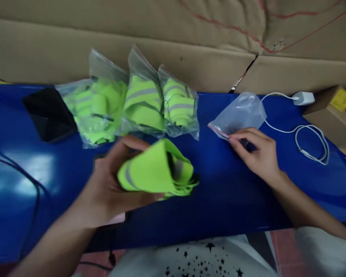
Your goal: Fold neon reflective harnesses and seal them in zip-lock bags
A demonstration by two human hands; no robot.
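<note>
My left hand (pixel 109 184) is wrapped round a rolled neon-yellow reflective strap (pixel 152 169) with grey bands, raised above the blue table. Its open coil faces right, and thin cords or edges hang at its lower end. On the right, my right hand (pixel 256 150) pinches the red-lined edge of a clear zip bag (pixel 239 113); I see nothing inside the bag. Behind my left hand, several clear bags hold similar neon-yellow straps: one bag (pixel 178 102) nearest the middle, another bag (pixel 144 100) beside it, and more bagged straps (pixel 98 105) to the left.
A black flat object (pixel 50 115) lies at the left, with a black cable (pixel 31 177) in front. A white charger (pixel 304 98) and its coiled cable (pixel 311 142) are at the right, by a cardboard box (pixel 331 119). Brown sheeting (pixel 132 30) stands behind the blue table (pixel 219 204).
</note>
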